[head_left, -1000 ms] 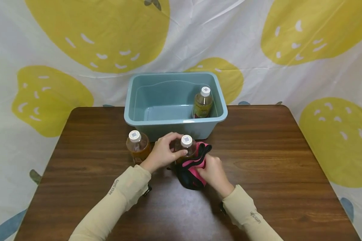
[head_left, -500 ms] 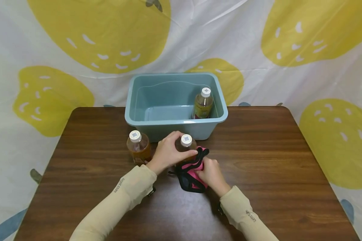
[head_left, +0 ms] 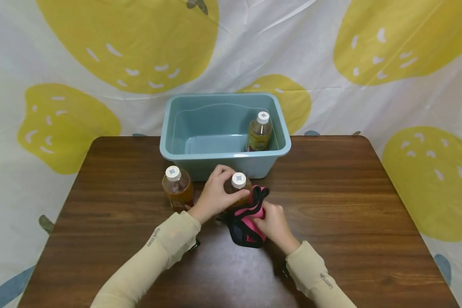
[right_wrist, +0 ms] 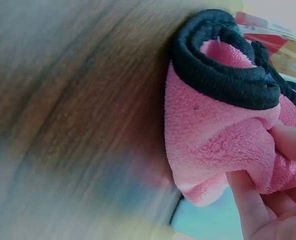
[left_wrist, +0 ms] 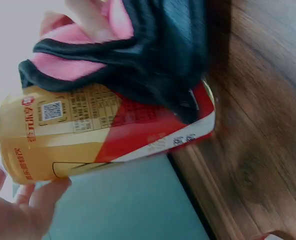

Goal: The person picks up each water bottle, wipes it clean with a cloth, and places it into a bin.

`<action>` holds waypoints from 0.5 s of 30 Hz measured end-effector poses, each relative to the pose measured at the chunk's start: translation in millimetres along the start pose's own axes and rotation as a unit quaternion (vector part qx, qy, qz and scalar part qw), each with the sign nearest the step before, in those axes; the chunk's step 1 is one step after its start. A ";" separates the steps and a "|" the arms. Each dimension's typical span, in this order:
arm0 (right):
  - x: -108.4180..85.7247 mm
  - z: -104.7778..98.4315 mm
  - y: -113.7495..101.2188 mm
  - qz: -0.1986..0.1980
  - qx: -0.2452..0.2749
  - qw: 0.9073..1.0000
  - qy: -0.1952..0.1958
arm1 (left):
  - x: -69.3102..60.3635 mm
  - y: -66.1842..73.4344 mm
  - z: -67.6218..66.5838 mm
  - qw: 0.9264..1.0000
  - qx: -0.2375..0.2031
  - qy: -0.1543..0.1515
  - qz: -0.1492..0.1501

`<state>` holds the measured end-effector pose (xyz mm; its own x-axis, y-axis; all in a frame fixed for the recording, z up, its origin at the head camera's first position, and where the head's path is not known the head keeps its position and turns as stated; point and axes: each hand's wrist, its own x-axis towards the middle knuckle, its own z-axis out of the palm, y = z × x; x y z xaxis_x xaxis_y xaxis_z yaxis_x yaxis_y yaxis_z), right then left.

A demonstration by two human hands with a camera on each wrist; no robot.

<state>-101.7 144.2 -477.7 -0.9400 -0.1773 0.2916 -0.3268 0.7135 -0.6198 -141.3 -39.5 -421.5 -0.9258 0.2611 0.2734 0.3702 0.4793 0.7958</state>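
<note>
On the desk in the head view, a bottle stands upright before the bin, left grip curled round it, right grip pinching a cloth. Left wrist view: its long axis runs sideways, base rightward, cloth against it. Right wrist view: cloth bunched in the right grip.

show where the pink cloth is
Head view: in the right hand, the pink cloth lies against the near right side of the bottle the left hand holds.

Yellow-patterned sheet behind brown table, blue bin with green-labelled bottle inside, amber bottle in front.
</note>
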 end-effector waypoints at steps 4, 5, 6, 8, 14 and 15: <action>-2.2 -11.5 -4.4 -0.019 0.010 1.000 0.015 | -1.0 0.3 -2.6 1.000 -0.017 -0.013 0.017; -2.2 -14.9 -6.2 -0.025 0.014 0.999 0.021 | -0.8 0.0 -3.4 1.000 -0.015 -0.019 0.020; -1.8 -18.5 -8.2 -0.032 0.017 0.999 0.027 | -0.4 -0.1 -4.3 0.999 -0.011 -0.024 0.025; -0.2 -26.0 -13.0 -0.048 0.026 0.998 0.043 | 0.5 -0.7 -6.1 0.999 0.003 -0.033 0.031; 9.5 -47.3 -27.7 -0.085 0.058 0.992 0.069 | -0.1 -3.2 -11.5 0.999 0.013 -0.044 0.015; 11.4 -50.3 -29.9 -0.084 0.064 0.992 0.066 | -0.3 -4.0 -11.9 0.999 0.003 -0.045 0.015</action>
<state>-97.8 155.0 -419.2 -0.8529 -0.1897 0.4865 -0.4954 0.5882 -0.6392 -143.4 -51.5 -418.4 -0.9038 0.3498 0.2467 0.3983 0.4759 0.7841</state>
